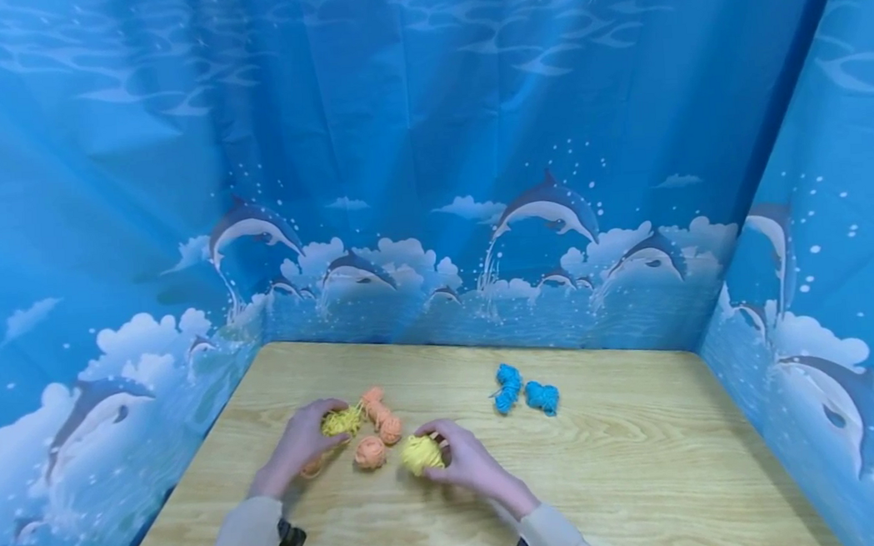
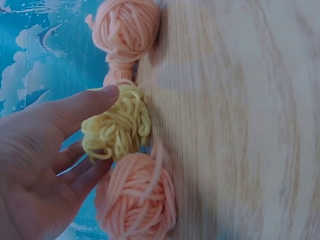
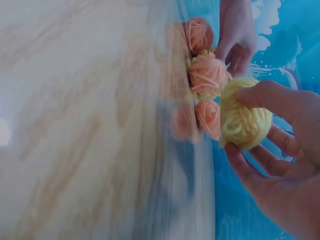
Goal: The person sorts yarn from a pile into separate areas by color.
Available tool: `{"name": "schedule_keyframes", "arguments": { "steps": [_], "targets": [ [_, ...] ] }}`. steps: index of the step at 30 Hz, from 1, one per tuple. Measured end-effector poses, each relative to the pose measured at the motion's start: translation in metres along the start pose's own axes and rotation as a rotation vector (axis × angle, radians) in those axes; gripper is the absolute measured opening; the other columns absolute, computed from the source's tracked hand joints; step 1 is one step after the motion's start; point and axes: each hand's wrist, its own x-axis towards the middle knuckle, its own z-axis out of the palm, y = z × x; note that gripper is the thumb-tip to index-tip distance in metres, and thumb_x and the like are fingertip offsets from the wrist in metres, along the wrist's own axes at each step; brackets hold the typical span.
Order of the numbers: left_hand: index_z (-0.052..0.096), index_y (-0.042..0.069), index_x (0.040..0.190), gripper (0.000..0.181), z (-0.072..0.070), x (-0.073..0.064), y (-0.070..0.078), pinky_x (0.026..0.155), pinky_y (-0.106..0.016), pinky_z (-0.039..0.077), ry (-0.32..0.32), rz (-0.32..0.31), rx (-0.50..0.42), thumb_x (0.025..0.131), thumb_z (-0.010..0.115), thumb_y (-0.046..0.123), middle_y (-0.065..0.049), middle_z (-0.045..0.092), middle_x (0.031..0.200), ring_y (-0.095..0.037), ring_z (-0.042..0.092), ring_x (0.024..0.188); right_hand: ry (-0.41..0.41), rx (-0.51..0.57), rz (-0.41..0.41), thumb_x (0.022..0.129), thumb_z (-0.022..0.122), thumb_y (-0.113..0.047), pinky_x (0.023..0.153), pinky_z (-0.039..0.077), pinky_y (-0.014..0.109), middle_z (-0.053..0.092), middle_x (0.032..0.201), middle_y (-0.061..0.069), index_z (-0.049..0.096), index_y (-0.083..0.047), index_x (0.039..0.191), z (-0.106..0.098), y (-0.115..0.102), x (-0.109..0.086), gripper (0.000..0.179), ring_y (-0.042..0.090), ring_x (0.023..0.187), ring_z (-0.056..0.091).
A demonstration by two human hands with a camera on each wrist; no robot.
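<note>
My left hand grips a loose yellow yarn bundle, thumb on one side and fingers on the other. A round yellow yarn ball is held between the thumb and fingertips of my right hand. Around the left hand lie peach yarn pieces: a ball between the two hands, a twisted skein with a rounded end just right of the yellow bundle, and another peach ball partly hidden under the left hand in the head view.
Two blue yarn skeins lie farther back, right of the middle of the wooden table. A blue curtain printed with dolphins hangs behind the table and along both sides.
</note>
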Motion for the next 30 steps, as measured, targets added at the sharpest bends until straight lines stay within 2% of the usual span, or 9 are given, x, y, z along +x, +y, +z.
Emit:
{"name": "schedule_keyframes", "arguments": {
  "steps": [10,17,30],
  "targets": [
    [0.069,0.001,0.119,0.042,-0.005,-0.004,0.002,0.097,-0.057,0.052,0.003,0.007,0.015,0.081,0.085,0.010,-0.020,0.068,0.120,-0.041,0.063,0.113,0.038,0.016,0.015,0.078,0.084,-0.005,0.090,0.058,0.029,0.063,0.122,0.010,0.061,-0.006,0.127,-0.012,0.005,-0.004,0.054,0.025,0.106,0.063],
    [0.070,0.002,0.116,0.039,-0.005,-0.004,0.001,0.094,-0.056,0.054,0.003,0.015,0.023,0.080,0.085,0.009,-0.020,0.069,0.117,-0.040,0.064,0.110,0.071,0.022,0.063,0.079,0.083,-0.006,0.090,0.058,0.030,0.063,0.124,0.010,0.061,-0.006,0.129,-0.021,0.011,-0.007,0.055,0.026,0.107,0.063],
    [0.070,0.003,0.117,0.040,-0.001,-0.002,-0.004,0.096,-0.057,0.052,-0.003,0.014,0.038,0.081,0.086,0.010,-0.020,0.069,0.120,-0.041,0.063,0.113,0.113,0.027,0.114,0.084,0.081,-0.007,0.090,0.059,0.033,0.061,0.127,0.010,0.060,-0.008,0.131,-0.046,0.027,-0.021,0.051,0.025,0.110,0.061]
  ]
}}
